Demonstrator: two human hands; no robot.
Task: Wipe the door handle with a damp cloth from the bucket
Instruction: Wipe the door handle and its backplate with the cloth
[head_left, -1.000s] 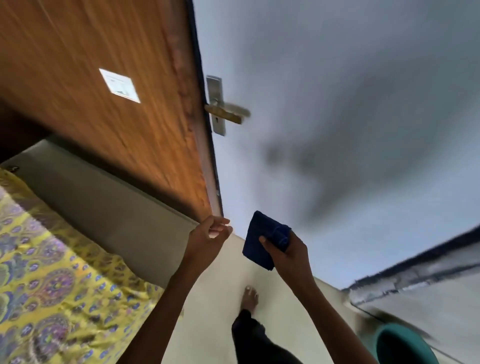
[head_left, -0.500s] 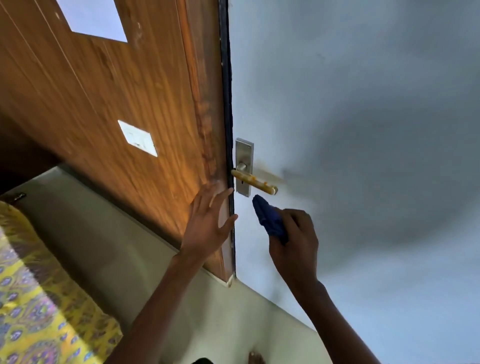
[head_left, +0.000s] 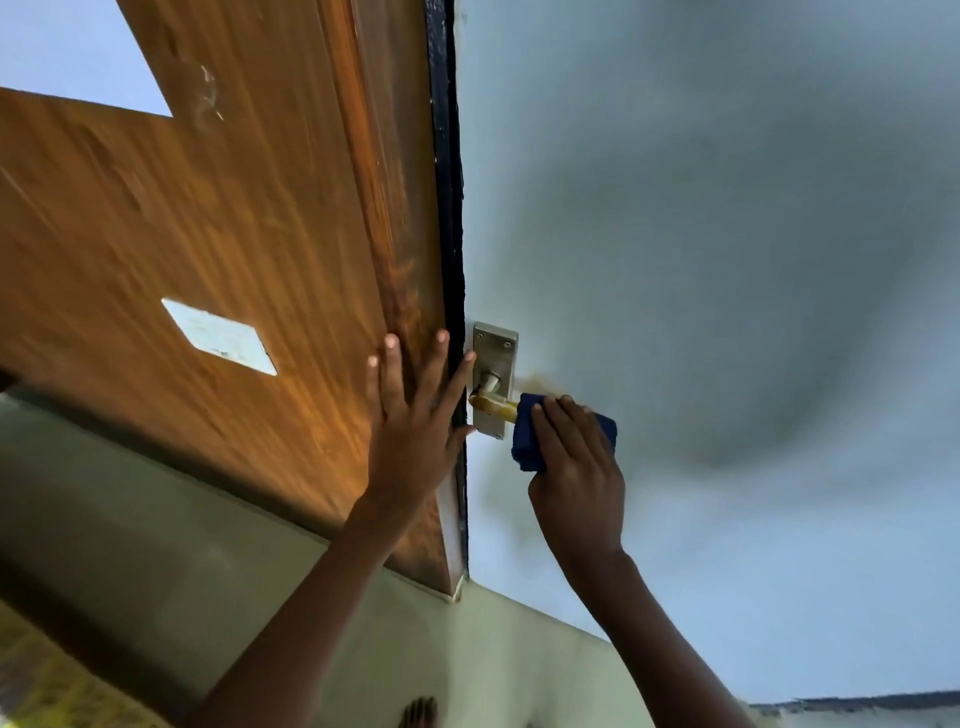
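Observation:
A brass door handle (head_left: 491, 406) juts out from a silver plate (head_left: 494, 358) on the pale blue door face. My right hand (head_left: 576, 467) grips a dark blue cloth (head_left: 524, 441) wrapped over the outer end of the handle, so only the inner part of the lever shows. My left hand (head_left: 415, 421) lies flat with fingers spread against the brown wooden door panel (head_left: 234, 218) and its dark edge (head_left: 447, 208), just left of the plate. The bucket is out of view.
A white sticker (head_left: 218, 335) is on the wooden panel. Pale floor (head_left: 467, 649) lies below, with toes of my foot (head_left: 418, 713) at the bottom edge. A yellow patterned fabric (head_left: 31, 675) shows at the lower left corner.
My right hand rose and put the blue cloth over the handle. My left hand moved up and pressed flat against the door edge. The view has closed in on the door.

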